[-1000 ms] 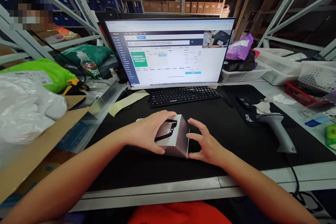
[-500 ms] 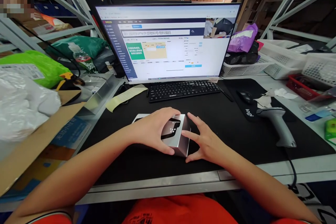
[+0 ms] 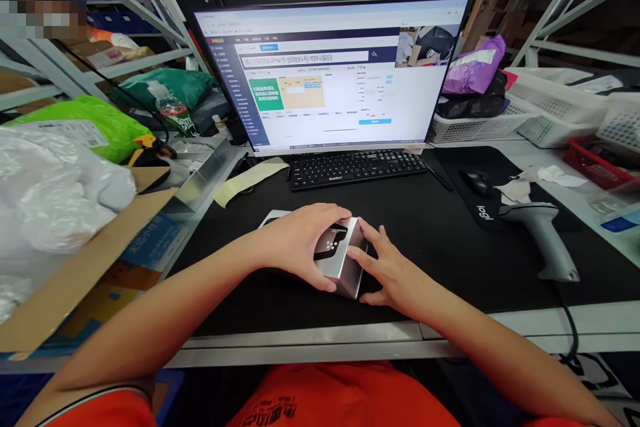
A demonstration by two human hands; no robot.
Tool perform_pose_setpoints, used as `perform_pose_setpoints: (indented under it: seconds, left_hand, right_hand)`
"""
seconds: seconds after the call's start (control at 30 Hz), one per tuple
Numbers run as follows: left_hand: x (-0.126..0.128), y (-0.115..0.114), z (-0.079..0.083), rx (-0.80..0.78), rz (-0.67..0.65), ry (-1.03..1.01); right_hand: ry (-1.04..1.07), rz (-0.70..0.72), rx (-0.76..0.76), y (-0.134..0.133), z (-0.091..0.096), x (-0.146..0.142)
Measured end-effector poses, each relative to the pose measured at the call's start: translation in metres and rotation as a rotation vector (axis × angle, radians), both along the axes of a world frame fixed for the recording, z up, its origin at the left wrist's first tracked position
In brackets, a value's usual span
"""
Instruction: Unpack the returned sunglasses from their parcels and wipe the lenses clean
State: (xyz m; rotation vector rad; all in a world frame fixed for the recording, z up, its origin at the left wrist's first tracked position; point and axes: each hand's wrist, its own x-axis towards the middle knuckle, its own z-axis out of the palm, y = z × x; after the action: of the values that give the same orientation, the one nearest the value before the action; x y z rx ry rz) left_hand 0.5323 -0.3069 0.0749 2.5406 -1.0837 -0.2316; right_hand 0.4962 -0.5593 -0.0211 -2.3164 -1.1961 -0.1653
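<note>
A small silver product box [image 3: 345, 260] with a dark picture on its top lies on the black desk mat [image 3: 440, 247] in front of the keyboard [image 3: 357, 167]. My left hand [image 3: 300, 243] is wrapped over the box's top and left side, gripping it. My right hand [image 3: 387, 267] presses its fingers against the box's right end, fingers curved onto it. Part of the box's left end shows beyond my left hand.
A monitor [image 3: 330, 70] stands behind the keyboard. A mouse [image 3: 477, 181] and a grey barcode scanner [image 3: 543, 233] lie at right, with white baskets [image 3: 480, 125] behind. An open cardboard box [image 3: 75, 267] with white plastic bags, green bags and a bottle [image 3: 173, 117] crowd the left.
My right hand closed in from beside the box until its fingers rest on the right end. The left hand kept its grip. The view tilted down slightly.
</note>
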Motion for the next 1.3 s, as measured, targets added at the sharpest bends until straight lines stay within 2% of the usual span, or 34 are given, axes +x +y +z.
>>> perform_pose_setpoints:
  seconds: [0.17,0.43,0.63,0.93,1.1,1.3]
  left_hand:
    - [-0.002,-0.002,0.002,0.046,-0.020,-0.006]
    - [-0.001,-0.004,0.001,0.037,-0.025,-0.032]
    - [-0.001,-0.009,-0.006,-0.018,-0.040,-0.023]
    - [-0.011,-0.020,-0.019,-0.009,-0.047,-0.077]
    - [-0.013,-0.015,-0.024,0.064,-0.018,-0.099]
    - [-0.019,0.011,-0.023,0.112,0.062,-0.074]
  right_hand:
    - [0.020,-0.012,-0.004,0.004,0.001,-0.004]
    - [0.200,-0.052,0.029,0.004,0.007,-0.007]
    - [0.114,-0.007,0.246,0.004,0.001,-0.004]
    - [-0.168,0.136,0.587,0.024,-0.028,0.010]
    - [-0.164,0.112,0.578,0.025,-0.030,0.015]
    - [0.076,0.105,0.362,0.005,-0.009,0.022]
